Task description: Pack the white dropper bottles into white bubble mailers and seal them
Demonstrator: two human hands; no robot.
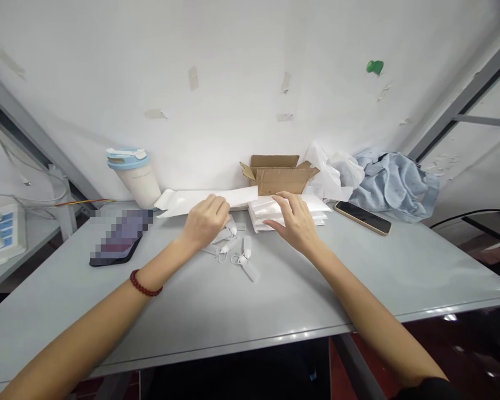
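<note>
a smooth grey desk (275,311), with an open brown cardboard box (284,182) at its far edge
in front of the box sits a stack of flat, glossy white packets (263,209); small white looped plastic pieces (247,246) lie scattered left of it, nearer the desk's front edge. the stack's layers look uneven, so a knock could slide them apart, and the thin loops may tangle if the pieces are swept together. the right hand (298,223) is half open, thumb spread, over the stack, contact unclear; the left hand (206,221) is curled closed beside the pieces, and whether it grips one cannot be told.
</note>
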